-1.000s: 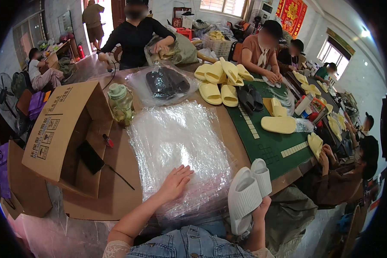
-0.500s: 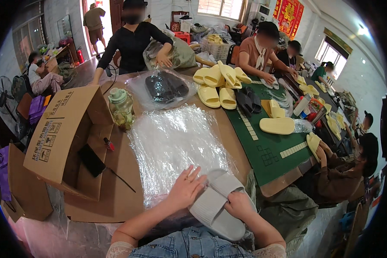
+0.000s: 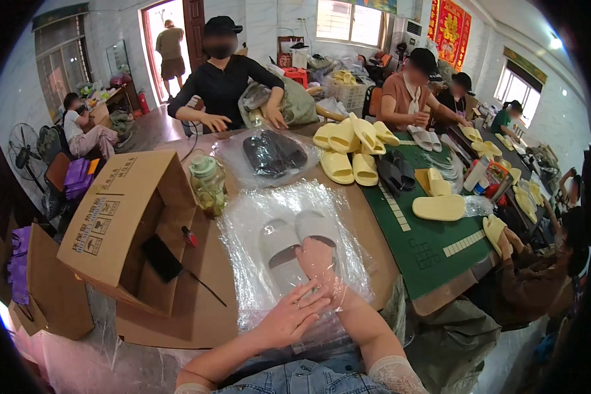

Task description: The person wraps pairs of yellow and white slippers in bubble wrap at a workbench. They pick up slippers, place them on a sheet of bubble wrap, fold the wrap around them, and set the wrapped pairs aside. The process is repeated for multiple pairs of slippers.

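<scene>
A pair of grey slippers (image 3: 279, 240) lies side by side, toes away from me, inside a clear plastic bag (image 3: 246, 272) at the top of a stack of such bags. My right hand (image 3: 318, 261) reaches into this bag up to the wrist. Its fingers close on the slippers by the straps, though the fingertips are hidden under them. At the mouth of the bag, my left hand (image 3: 292, 318) lies palm down with its fingers stretched out, next to my right wrist and touching the film. A ring shows on one of its fingers.
To the left stand an open cardboard box (image 3: 121, 217) holding a black phone (image 3: 162, 258), and a green bottle (image 3: 207, 187). Bagged black slippers (image 3: 274, 152) and piled yellow slippers (image 3: 354, 141) lie beyond. A green mat (image 3: 407, 249) is at right. Several people work around the tables.
My right hand has carried the grey slippers from the near edge forward into the clear bag. My left hand has drawn back toward the bag's mouth.
</scene>
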Demonstrator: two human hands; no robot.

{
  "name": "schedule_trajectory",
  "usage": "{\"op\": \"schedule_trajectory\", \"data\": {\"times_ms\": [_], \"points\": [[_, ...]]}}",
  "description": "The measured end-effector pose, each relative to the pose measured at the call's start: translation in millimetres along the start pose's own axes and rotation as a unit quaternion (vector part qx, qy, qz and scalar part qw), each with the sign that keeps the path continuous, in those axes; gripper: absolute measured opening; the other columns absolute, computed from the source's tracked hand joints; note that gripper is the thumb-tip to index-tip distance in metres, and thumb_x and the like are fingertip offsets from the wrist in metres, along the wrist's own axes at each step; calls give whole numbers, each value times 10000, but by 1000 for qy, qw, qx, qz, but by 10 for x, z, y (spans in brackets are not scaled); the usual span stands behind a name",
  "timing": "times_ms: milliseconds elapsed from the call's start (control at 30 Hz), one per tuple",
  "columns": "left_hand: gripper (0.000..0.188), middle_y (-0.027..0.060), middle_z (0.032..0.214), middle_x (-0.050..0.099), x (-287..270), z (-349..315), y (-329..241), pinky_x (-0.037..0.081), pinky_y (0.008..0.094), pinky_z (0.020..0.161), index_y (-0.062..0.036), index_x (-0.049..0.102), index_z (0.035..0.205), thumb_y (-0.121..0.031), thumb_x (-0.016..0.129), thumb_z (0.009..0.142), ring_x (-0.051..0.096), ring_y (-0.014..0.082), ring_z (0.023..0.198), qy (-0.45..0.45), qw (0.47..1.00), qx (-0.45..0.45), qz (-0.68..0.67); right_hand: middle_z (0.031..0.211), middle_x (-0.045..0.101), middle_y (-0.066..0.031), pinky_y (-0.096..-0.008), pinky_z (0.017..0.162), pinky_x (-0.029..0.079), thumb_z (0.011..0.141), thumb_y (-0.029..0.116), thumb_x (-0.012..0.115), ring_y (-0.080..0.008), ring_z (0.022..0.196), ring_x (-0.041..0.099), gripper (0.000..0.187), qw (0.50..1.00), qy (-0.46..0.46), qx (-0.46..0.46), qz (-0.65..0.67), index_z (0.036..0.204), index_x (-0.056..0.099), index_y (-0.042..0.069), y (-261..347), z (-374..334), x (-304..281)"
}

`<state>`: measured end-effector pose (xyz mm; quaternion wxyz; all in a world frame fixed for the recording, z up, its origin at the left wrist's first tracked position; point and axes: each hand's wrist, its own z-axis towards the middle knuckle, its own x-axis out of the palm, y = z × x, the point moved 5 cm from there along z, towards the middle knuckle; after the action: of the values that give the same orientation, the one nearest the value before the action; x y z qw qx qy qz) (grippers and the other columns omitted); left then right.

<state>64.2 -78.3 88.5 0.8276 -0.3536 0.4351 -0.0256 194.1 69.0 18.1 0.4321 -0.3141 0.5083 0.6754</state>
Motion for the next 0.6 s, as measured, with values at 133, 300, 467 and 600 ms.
{"op": "schedule_trajectory", "data": {"times_ms": [133, 300, 467, 600], "points": [[437, 100, 1573, 448, -51, -109, 305, 285, 478, 1214, -101, 568, 1438, -275, 514, 1040, 331, 362, 1491, 67, 996, -22, -63, 814, 708, -224, -511, 735, 555, 849, 347, 682, -404, 772, 709, 335, 997, -12, 69, -22, 894, 695, 15, -184, 53, 335], [480, 132, 1557, 466, -243, -81, 835, 301, 472, 1206, -112, 609, 1397, -365, 612, 988, 347, 362, 1486, -44, 996, -72, -3, 875, 722, -210, -513, 795, 533, 846, 463, 730, -400, 869, 709, 439, 995, 34, 90, -20, 951, 690, 39, -352, 12, 385], [530, 124, 1582, 420, -190, 36, 1309, 333, 482, 1183, -113, 609, 1372, -367, 714, 919, 347, 382, 1473, -160, 978, -76, 113, 879, 730, -211, -496, 775, 549, 835, 474, 729, -396, 855, 715, 444, 996, -6, 87, -21, 927, 708, 41, -259, -39, 289], [531, 118, 1587, 414, -76, -15, 1439, 322, 513, 1183, -126, 598, 1389, -329, 716, 913, 338, 389, 1477, -180, 974, -68, 123, 773, 704, -204, -482, 683, 545, 807, 446, 748, -388, 751, 701, 406, 996, -52, 59, -31, 798, 691, 44, -334, -24, 367]]}}
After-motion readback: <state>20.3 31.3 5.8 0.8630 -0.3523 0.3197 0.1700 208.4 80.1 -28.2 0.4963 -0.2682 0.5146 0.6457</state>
